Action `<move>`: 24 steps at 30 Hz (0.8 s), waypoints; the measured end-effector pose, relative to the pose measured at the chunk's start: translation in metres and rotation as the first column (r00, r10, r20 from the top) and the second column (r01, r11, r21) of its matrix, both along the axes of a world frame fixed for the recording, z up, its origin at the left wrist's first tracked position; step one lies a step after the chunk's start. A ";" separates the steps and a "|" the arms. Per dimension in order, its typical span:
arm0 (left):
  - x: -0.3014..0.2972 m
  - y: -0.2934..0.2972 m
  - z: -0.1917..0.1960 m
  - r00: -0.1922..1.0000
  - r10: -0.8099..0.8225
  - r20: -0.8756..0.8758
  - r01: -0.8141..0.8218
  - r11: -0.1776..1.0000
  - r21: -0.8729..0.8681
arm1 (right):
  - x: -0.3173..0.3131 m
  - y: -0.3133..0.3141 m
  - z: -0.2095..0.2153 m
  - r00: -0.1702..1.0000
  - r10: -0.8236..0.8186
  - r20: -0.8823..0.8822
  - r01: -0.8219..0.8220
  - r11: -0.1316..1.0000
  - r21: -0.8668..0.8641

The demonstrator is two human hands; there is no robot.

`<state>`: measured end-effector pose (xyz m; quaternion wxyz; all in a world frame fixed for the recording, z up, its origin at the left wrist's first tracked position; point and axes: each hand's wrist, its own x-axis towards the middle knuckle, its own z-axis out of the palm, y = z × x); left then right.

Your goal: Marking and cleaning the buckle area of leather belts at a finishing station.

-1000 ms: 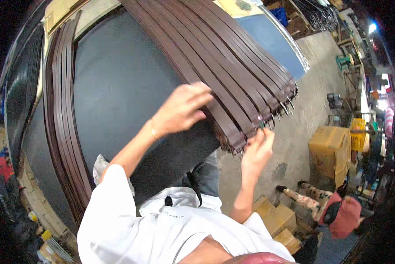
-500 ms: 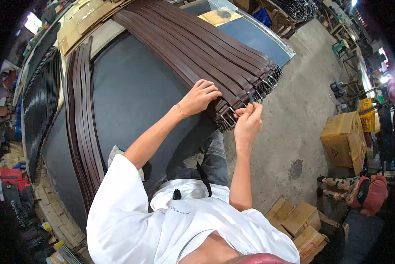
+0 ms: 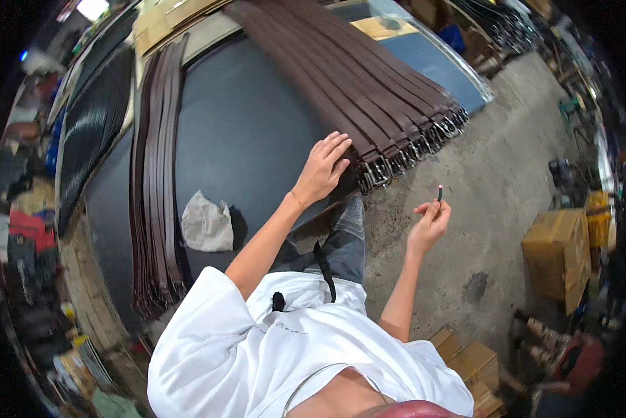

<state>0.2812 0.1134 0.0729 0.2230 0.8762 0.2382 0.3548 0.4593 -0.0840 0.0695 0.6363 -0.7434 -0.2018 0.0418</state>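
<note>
A wide row of dark brown leather belts (image 3: pixel 354 76) lies side by side on the dark tabletop, metal buckles (image 3: pixel 403 161) hanging at the near right edge. My left hand (image 3: pixel 325 167) rests with its fingers stretched out at the row's left edge, close to the buckle end; it grips nothing. Out over the floor, right of the buckles, my right hand (image 3: pixel 429 226) pinches a short, thin dark stick (image 3: pixel 439 194) with a pale pinkish tip, pointing up. What kind of tool it is does not show.
A smaller bundle of brown belts (image 3: pixel 158 174) lies on the left of the table (image 3: pixel 250 104), with a crumpled whitish cloth (image 3: pixel 207 223) beside it. Black belts (image 3: pixel 97 132) lie farther left. Cardboard boxes (image 3: pixel 555 254) stand on the floor at right. A person (image 3: pixel 577 362) is at lower right.
My right hand has drawn away from the buckles to the right, still holding the stick. The left hand's fingers have straightened against the belts. The whole view has shifted, uncovering the cloth.
</note>
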 end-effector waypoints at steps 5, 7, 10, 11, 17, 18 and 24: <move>-0.127 -0.050 0.003 0.863 0.501 -0.065 -0.499 0.866 0.048 | -0.017 -0.016 0.003 0.972 0.226 -0.058 -0.226 0.974 0.002; -0.188 -0.077 0.001 0.713 0.692 -0.114 -0.690 0.721 0.065 | -0.027 -0.013 0.012 0.933 0.361 -0.009 -0.361 0.932 -0.036; -0.274 -0.118 0.008 0.465 0.878 -0.115 -0.846 0.479 0.236 | -0.050 0.007 0.027 0.841 0.529 0.116 -0.528 0.848 -0.041; -0.301 -0.130 0.011 0.358 0.929 -0.092 -0.894 0.370 0.254 | -0.059 0.016 0.031 0.793 0.577 0.195 -0.587 0.810 -0.007; -0.406 -0.178 -0.001 0.093 0.890 -0.446 -0.944 0.221 0.244 | -0.132 0.077 0.039 0.534 0.840 0.098 -0.845 0.533 0.043; -0.410 -0.180 0.001 0.132 0.828 -0.545 -0.918 0.310 0.248 | -0.156 0.088 0.040 0.502 0.864 0.044 -0.865 0.501 0.037; -0.417 -0.178 -0.002 0.169 0.900 -0.402 -0.966 0.233 0.114 | -0.353 0.150 -0.001 -0.075 0.895 -0.441 -0.863 0.163 0.478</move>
